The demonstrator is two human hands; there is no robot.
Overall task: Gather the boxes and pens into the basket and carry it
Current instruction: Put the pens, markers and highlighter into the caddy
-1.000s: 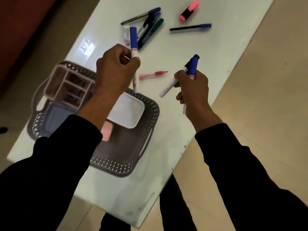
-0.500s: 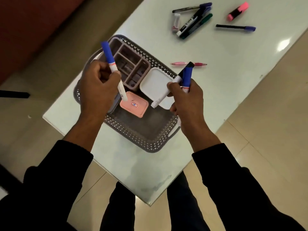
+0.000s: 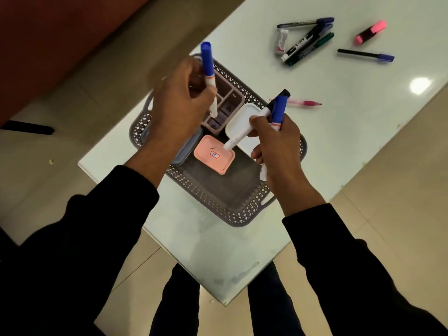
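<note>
Pale table [image 3: 339,112], grey basket [image 3: 218,202] partly hidden, left hand [image 3: 177,105] gripping blue-capped marker [image 3: 209,73], right hand [image 3: 278,146] clutching two markers [image 3: 264,117].

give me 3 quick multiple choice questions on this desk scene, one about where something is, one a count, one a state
1. Where is the pink highlighter?
A in the basket
B on the table
C in a hand

2. How many markers does the right hand hold?
A one
B two
C four

3. The pink box in the basket is
A lidded
B open
C upside down

B: it lies at the table's far end.
B: a black-capped and a blue-capped marker cross in it.
A: its labelled lid is on.
</note>
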